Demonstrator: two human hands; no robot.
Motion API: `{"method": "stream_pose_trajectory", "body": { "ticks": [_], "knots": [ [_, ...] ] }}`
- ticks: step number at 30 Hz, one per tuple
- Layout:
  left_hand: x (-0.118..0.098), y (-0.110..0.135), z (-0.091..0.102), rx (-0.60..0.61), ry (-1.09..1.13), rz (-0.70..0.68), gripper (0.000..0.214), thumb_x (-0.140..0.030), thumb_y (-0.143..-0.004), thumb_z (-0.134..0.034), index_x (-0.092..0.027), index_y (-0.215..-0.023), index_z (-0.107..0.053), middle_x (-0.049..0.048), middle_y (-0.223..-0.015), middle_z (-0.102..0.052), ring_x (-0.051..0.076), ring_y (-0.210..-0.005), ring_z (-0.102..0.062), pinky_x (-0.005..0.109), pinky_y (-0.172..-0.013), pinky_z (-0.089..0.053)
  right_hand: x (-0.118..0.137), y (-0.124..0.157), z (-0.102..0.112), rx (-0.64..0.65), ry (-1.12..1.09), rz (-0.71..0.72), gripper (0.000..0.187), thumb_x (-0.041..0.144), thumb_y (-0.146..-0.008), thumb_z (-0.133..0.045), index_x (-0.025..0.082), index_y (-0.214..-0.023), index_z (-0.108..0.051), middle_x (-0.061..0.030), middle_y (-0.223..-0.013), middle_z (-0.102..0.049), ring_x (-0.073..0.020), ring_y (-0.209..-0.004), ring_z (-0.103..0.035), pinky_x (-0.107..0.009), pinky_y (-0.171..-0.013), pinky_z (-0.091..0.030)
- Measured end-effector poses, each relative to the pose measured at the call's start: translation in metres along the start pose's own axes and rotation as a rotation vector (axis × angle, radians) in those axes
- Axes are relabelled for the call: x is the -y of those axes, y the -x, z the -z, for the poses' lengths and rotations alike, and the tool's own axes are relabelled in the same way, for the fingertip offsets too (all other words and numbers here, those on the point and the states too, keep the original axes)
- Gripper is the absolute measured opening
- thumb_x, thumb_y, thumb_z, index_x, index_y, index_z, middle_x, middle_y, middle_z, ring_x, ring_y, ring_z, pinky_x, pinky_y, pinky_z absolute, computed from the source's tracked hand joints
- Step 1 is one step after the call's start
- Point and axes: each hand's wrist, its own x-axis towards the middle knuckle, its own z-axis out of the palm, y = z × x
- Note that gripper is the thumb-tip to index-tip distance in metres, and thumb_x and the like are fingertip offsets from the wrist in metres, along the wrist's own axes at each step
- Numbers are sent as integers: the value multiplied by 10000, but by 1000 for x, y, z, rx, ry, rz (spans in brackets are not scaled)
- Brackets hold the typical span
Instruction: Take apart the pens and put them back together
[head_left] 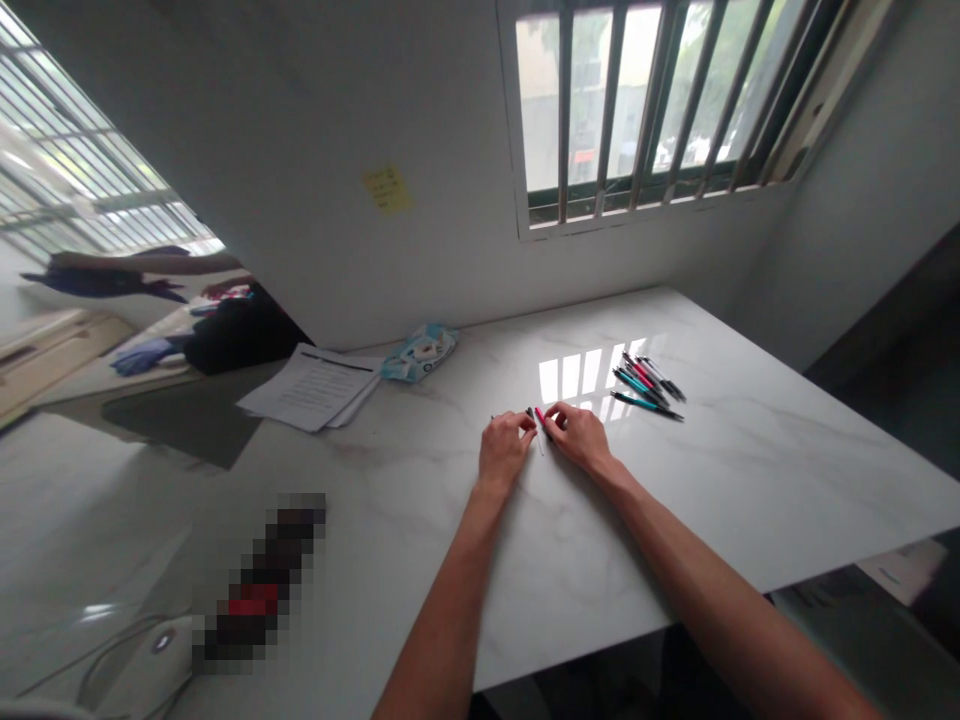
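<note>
My left hand (508,442) rests low over the white tabletop, its fingers pinched together. What lies between them is mostly hidden, though a small dark end (530,412) shows by the fingertips. Close beside it, my right hand (579,434) has its fingers closed on a slim red pen (540,416). Just below the fingertips a thin, light stick-like piece (541,447) is visible, too small to name surely. Several click pens (646,380) in teal, red, black and white lie in a loose pile beyond my right hand, with one teal pen (646,405) at its near side.
A blue wipes packet (420,353) and printed papers (311,387) lie along the wall. On the left are a blurred-out dark object (262,585) and a white device with cables (146,665). Another person's gloved hand (146,355) shows beyond the partition. A barred window (637,110) is above.
</note>
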Motion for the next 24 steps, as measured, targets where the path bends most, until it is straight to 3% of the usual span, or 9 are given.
{"method": "stream_pose_trajectory", "body": {
  "ticks": [15, 20, 24],
  "knots": [
    [1, -2, -10, 26, 0, 95, 161, -131, -861, -685, -256, -954, -724, 54, -969, -791, 255, -889, -723, 339, -813, -496, 2, 1, 1, 6, -2, 10, 282, 458, -979, -590, 269, -910, -789, -23, -790, -778, -194, -712, -694, -271, -638, -421],
    [3, 2, -1, -20, 8, 49, 201, -169, -837, -754, -250, -1015, -708, 50, -969, -766, 259, -933, -702, 339, -847, -485, 1, 0, 0, 20, -8, -3, 246, 399, -950, -608, 270, -925, -816, -31, -814, -792, -201, -743, -709, -270, -654, -436],
    [11, 3, 17, -133, -27, 54, 144, -256, -876, -729, -250, -1017, -703, 49, -906, -749, 260, -898, -678, 345, -854, -466, 1, -1, 0, 36, -16, -21, 262, 410, -949, -598, 284, -944, -827, -26, -798, -793, -198, -735, -715, -266, -660, -448]
  ]
}}
